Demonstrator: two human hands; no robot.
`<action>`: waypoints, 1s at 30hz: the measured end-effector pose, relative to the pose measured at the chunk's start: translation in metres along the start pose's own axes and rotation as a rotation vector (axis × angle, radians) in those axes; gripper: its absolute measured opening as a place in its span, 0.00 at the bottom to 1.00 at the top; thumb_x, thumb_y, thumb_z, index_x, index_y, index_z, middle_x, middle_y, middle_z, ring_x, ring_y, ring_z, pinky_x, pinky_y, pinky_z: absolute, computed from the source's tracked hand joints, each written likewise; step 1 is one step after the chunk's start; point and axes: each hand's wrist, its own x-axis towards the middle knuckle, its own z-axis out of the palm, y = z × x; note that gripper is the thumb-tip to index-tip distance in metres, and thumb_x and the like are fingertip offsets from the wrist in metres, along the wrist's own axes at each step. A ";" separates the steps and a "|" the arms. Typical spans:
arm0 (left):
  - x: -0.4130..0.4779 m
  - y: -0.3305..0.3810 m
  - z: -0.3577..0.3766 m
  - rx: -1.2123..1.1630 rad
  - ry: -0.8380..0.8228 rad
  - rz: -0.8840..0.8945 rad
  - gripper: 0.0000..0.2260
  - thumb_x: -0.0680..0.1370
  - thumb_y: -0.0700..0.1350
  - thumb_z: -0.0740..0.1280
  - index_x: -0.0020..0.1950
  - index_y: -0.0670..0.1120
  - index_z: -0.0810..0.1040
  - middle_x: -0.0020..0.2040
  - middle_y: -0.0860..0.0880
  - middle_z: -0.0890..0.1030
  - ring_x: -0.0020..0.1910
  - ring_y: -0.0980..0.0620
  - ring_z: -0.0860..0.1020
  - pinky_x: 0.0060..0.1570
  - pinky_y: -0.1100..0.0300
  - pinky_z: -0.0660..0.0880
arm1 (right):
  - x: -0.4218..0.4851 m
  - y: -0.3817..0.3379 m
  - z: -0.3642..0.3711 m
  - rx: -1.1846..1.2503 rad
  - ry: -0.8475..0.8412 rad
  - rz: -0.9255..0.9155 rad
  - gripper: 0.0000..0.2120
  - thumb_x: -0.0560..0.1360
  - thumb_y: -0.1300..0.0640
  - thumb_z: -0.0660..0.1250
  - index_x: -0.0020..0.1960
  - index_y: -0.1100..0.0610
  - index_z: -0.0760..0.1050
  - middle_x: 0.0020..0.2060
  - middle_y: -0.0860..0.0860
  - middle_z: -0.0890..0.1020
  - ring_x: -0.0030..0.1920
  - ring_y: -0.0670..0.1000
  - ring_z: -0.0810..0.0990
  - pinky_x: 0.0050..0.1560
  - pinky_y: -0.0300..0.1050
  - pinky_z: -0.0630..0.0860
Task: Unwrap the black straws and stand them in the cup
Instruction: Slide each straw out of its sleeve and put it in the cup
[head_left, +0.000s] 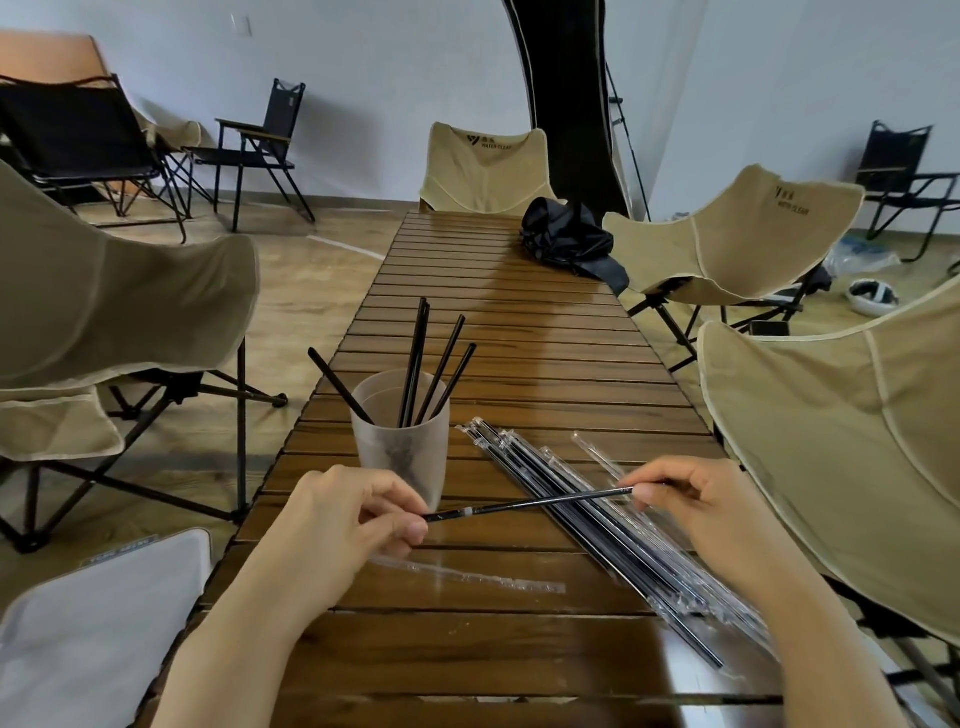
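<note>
A frosted plastic cup (400, 452) stands on the slatted wooden table (519, 322) with several bare black straws (415, 364) leaning in it. One black straw (530, 503), still in its clear wrapper, is held level in front of the cup. My left hand (358, 514) pinches its left end and my right hand (691, 493) pinches its right end. A pile of wrapped black straws (597, 525) lies diagonally on the table under my right hand. An empty clear wrapper (467, 574) lies near the front edge, below my left hand.
A crumpled black bag (569, 236) sits at the table's far right. Beige folding chairs (737, 239) surround the table on both sides and at the far end. Black folding chairs (260, 150) stand by the back wall. A grey cushion (104, 623) is at lower left.
</note>
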 end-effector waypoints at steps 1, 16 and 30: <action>0.000 0.001 -0.001 -0.017 0.009 0.007 0.04 0.72 0.45 0.72 0.44 0.54 0.81 0.35 0.60 0.83 0.36 0.63 0.82 0.37 0.73 0.77 | 0.000 0.001 -0.001 0.008 0.006 0.010 0.13 0.74 0.62 0.69 0.40 0.43 0.82 0.33 0.42 0.83 0.31 0.46 0.78 0.31 0.31 0.71; -0.005 -0.012 -0.015 0.033 0.197 0.023 0.07 0.72 0.43 0.72 0.40 0.57 0.81 0.35 0.62 0.83 0.37 0.64 0.81 0.36 0.76 0.74 | 0.000 0.015 -0.009 -0.049 0.187 0.200 0.11 0.74 0.63 0.69 0.35 0.52 0.81 0.29 0.46 0.82 0.31 0.52 0.78 0.32 0.39 0.68; -0.004 -0.023 -0.014 0.200 0.141 0.021 0.06 0.75 0.48 0.68 0.42 0.60 0.77 0.37 0.60 0.81 0.45 0.70 0.76 0.38 0.72 0.70 | 0.005 -0.003 0.005 -0.317 -0.063 0.094 0.09 0.71 0.51 0.72 0.36 0.39 0.77 0.33 0.34 0.80 0.43 0.43 0.77 0.59 0.53 0.69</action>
